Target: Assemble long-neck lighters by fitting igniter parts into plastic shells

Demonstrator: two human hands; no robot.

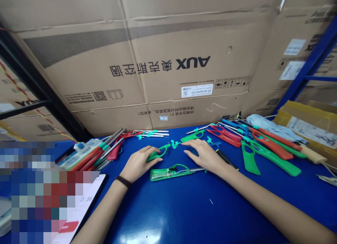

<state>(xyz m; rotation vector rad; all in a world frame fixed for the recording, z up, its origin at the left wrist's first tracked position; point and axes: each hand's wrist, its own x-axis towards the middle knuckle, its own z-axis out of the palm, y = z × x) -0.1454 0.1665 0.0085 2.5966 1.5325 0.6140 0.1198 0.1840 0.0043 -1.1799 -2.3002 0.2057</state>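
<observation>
My left hand (138,162) is closed around a green plastic lighter handle shell (159,153) on the blue table (184,209). My right hand (204,153) lies flat with fingers stretched out, palm down on the table, next to a small teal clip (174,143). Just in front of both hands lies a green long-nosed lighter (171,172) with a metal tube. A black-handled tool (226,159) pokes out from under my right hand.
A pile of red, green and blue lighter shells (263,149) lies at the right, another pile with metal tubes (102,153) at the left. A phone (79,209) shows 0.36 at lower left. Large cardboard boxes (158,61) wall the back.
</observation>
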